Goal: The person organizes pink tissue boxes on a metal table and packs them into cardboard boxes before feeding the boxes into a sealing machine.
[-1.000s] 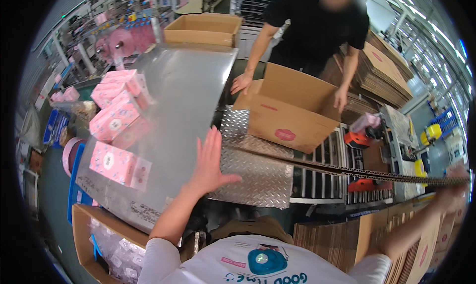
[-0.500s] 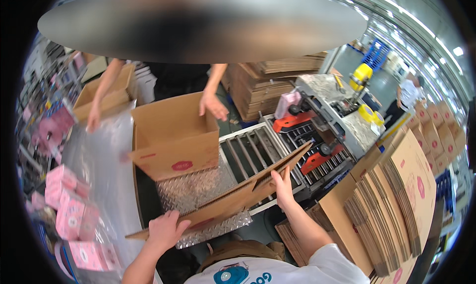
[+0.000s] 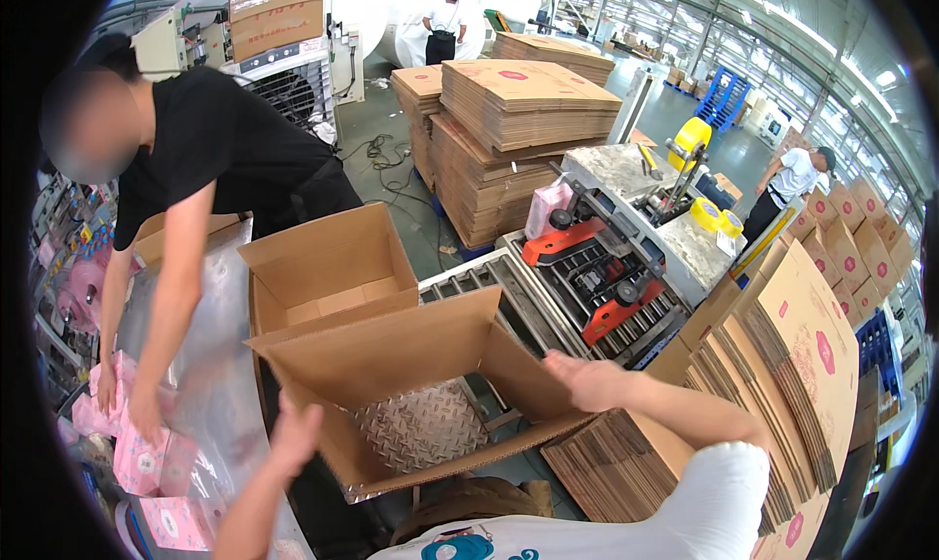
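Observation:
In front of me an opened cardboard carton (image 3: 411,340) stands with its walls spread, and a metal diamond plate (image 3: 421,428) shows through its open bottom. My left hand (image 3: 296,433), slightly blurred, is beside the carton's left wall with its fingers apart. At the right corner is my right hand (image 3: 592,382), fingers stretched toward the wall; whether they touch it is hard to tell. Just beyond stands a second open carton (image 3: 333,267). Across the left table, a co-worker in black reaches with both hands to pink packages (image 3: 142,462).
A roller conveyor with an orange-sided machine (image 3: 597,267) lies ahead right. Flat cartons (image 3: 773,394) lean in stacks at my right, and more are piled (image 3: 528,110) behind the conveyor. Clear plastic sheeting (image 3: 210,364) covers the left table. Tape rolls (image 3: 719,218) sit on the machine's side table.
The folded carton in my hands has been spread into an open box. My hands have shifted to its sides. The co-worker has leaned left to the pink packages, away from the farther carton.

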`<action>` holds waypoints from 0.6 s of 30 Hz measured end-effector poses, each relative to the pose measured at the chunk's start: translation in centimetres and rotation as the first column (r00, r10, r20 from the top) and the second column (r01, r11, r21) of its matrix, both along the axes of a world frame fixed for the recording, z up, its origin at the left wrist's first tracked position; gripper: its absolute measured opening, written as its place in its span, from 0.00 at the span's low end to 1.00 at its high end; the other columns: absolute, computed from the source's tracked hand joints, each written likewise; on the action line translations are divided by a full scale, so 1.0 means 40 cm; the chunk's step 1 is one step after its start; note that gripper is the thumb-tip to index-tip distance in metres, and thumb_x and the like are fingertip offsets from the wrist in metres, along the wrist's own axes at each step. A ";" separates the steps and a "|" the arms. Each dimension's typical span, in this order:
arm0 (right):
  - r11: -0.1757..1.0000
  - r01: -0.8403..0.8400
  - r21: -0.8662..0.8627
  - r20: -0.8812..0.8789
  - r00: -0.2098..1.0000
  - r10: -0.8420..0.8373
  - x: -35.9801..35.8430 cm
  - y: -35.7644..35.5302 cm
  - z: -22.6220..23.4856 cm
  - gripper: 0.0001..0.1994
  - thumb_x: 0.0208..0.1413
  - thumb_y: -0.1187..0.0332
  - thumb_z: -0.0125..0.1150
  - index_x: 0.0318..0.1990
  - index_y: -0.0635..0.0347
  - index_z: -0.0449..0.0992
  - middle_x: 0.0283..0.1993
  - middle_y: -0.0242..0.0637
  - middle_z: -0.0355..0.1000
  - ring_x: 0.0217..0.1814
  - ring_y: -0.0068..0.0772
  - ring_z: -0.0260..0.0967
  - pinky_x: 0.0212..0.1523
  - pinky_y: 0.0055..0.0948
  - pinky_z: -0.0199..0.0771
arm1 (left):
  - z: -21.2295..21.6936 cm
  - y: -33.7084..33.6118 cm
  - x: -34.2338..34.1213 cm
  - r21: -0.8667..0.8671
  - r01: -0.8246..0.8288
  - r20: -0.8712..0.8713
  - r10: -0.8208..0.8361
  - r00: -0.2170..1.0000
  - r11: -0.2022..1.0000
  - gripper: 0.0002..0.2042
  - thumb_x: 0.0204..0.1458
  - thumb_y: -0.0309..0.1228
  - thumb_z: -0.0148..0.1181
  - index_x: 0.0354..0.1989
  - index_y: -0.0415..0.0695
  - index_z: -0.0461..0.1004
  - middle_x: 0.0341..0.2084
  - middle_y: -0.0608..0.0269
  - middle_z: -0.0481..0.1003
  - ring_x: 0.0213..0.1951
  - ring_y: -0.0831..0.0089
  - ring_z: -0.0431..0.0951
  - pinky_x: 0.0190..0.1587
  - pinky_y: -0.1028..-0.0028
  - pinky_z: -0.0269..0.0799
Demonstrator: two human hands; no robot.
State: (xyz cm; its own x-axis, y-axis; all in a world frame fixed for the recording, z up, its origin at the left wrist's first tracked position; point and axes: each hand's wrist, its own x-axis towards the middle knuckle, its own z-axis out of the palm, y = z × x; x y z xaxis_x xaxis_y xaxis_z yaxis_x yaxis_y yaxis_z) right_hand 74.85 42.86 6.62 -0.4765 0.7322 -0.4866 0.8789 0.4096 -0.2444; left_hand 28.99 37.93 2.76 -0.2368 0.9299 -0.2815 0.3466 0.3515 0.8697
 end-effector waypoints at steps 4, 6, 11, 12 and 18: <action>0.955 -0.252 -0.158 0.324 0.900 0.291 -0.056 0.065 -0.197 0.48 0.48 0.36 0.49 0.65 0.66 0.45 0.71 0.53 0.32 0.73 0.57 0.27 0.68 0.43 0.40 | -0.263 0.011 0.253 0.234 0.489 -0.655 -0.236 0.718 0.840 0.37 0.48 0.43 0.55 0.61 0.31 0.49 0.61 0.39 0.52 0.64 0.47 0.48 0.64 0.51 0.40; 0.818 -0.221 -0.531 0.136 0.931 0.339 -0.046 0.105 -0.211 0.51 0.47 0.31 0.46 0.65 0.67 0.44 0.72 0.50 0.32 0.74 0.49 0.26 0.69 0.41 0.35 | -0.286 0.015 0.255 0.050 0.643 -0.804 -0.351 0.480 0.764 0.35 0.50 0.45 0.54 0.59 0.31 0.54 0.61 0.43 0.53 0.63 0.48 0.50 0.63 0.51 0.42; 0.747 -0.182 -0.640 0.036 0.963 0.266 -0.108 0.080 -0.056 0.47 0.45 0.32 0.51 0.61 0.65 0.58 0.65 0.50 0.53 0.70 0.47 0.45 0.67 0.38 0.45 | -0.087 0.203 0.205 0.443 0.600 -0.671 -0.198 0.715 0.666 0.20 0.50 0.36 0.55 0.49 0.38 0.67 0.48 0.48 0.68 0.51 0.52 0.66 0.51 0.60 0.62; 0.928 -0.277 -0.251 -0.048 0.961 0.274 -0.109 0.101 -0.076 0.46 0.44 0.33 0.53 0.60 0.65 0.59 0.66 0.49 0.52 0.70 0.46 0.43 0.67 0.40 0.43 | -0.021 0.243 0.198 0.640 0.552 -0.667 0.030 0.745 0.535 0.16 0.49 0.32 0.56 0.45 0.39 0.70 0.45 0.50 0.71 0.48 0.53 0.70 0.48 0.63 0.66; 0.759 0.296 0.580 -0.363 0.928 -0.084 -0.053 0.176 -0.472 0.39 0.50 0.44 0.51 0.62 0.65 0.55 0.68 0.47 0.49 0.70 0.44 0.43 0.67 0.49 0.39 | -0.037 0.324 0.182 -0.011 0.443 -0.804 -0.271 0.529 0.897 0.22 0.48 0.48 0.55 0.38 0.39 0.70 0.37 0.52 0.73 0.44 0.59 0.72 0.45 0.60 0.67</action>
